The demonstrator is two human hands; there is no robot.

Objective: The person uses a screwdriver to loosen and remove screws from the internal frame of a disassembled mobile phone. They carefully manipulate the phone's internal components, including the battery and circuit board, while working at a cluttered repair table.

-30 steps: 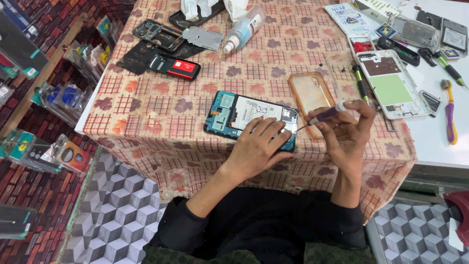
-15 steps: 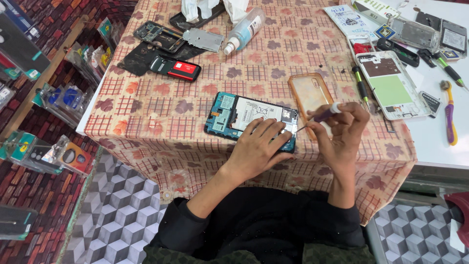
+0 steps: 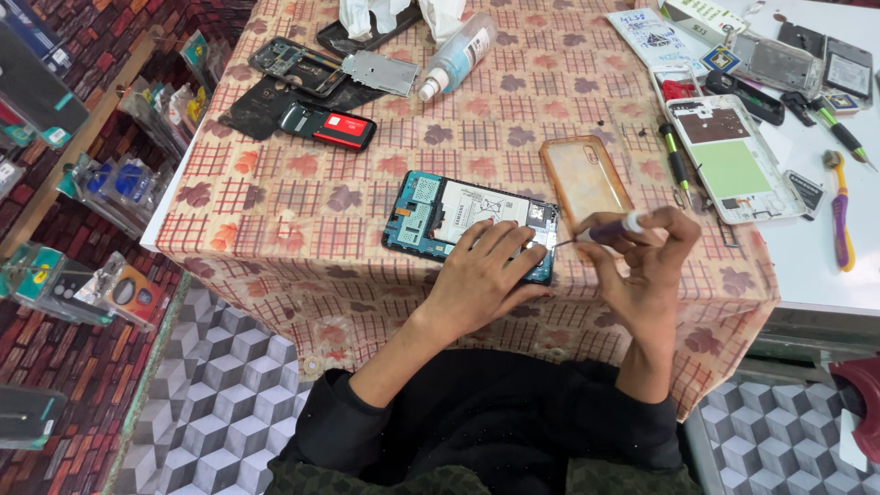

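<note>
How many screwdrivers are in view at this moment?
3, maybe more hidden in clutter. One purple-handled screwdriver in the right hand; one black-and-green screwdriver lying beside the orange case; one purple-and-yellow screwdriver on the white table.

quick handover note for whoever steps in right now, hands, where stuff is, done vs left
Left hand: flat on the opened phone, steadying its lower right end.
Right hand: holds a small screwdriver, tip at the phone's right edge.
Phone lies face down on the checked tablecloth; orange case beside it.
Done: back cover is off, board and battery exposed.
Left: work at that right edge; whether screws remain cannot be told.
</note>
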